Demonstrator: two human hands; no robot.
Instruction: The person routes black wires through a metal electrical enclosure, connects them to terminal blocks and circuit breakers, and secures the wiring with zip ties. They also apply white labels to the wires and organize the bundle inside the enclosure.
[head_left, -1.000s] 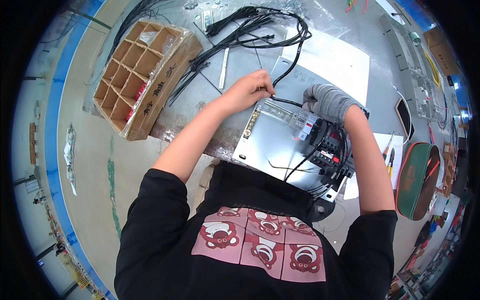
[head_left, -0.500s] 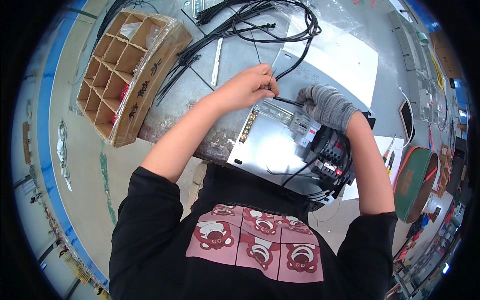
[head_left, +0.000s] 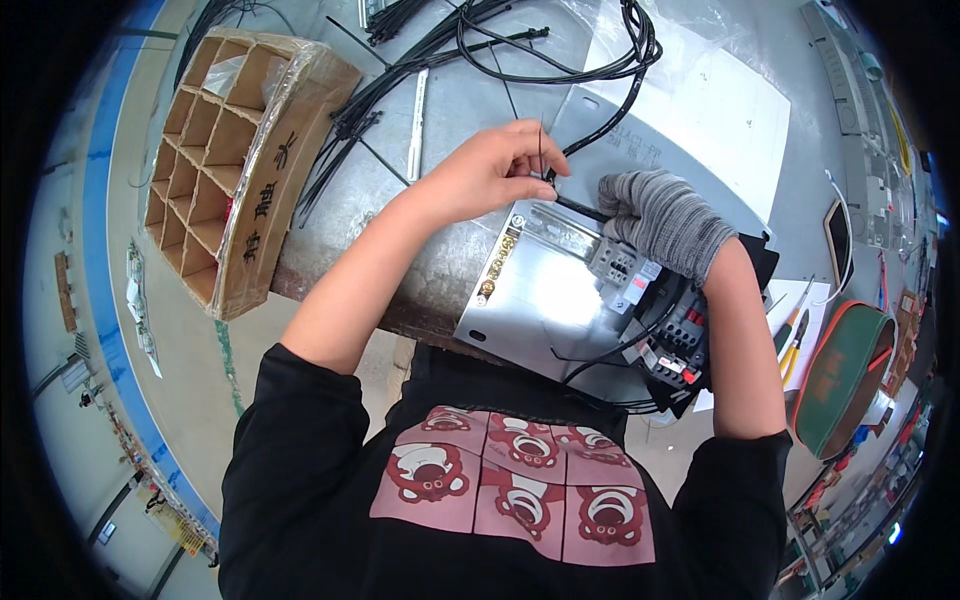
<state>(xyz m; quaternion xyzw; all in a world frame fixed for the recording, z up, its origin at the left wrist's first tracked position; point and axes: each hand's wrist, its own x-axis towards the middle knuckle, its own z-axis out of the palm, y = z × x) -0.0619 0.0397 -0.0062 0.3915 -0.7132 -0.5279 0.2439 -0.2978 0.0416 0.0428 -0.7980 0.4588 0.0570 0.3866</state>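
Note:
My bare left hand (head_left: 490, 172) is closed at the black cable (head_left: 580, 207), thumb and fingers pinching a thin black cable tie (head_left: 542, 150) whose tail stands up between them. The tie's head is partly hidden by the fingers. My right hand (head_left: 665, 222), in a grey knit glove, is wrapped round the same cable a little to the right; its fingertips are mostly hidden. Below both hands lies a metal mounting plate (head_left: 540, 290) with a brass terminal strip (head_left: 497, 268), a grey-white breaker module (head_left: 625, 270) and a black contactor (head_left: 680, 335).
Loose black cable ties (head_left: 350, 125) and a coiled black cable (head_left: 640, 60) lie at the back. A divided cardboard box (head_left: 290, 180) stands left. White paper (head_left: 735, 110) is behind the plate. On the right are yellow-handled pliers (head_left: 790, 355), a phone (head_left: 838, 235) and a green pouch (head_left: 835, 385).
My left fingers have shifted and spread slightly at the cable, and the tie's upright tail now shows. My right hand keeps its grip. The whole view has shifted a little.

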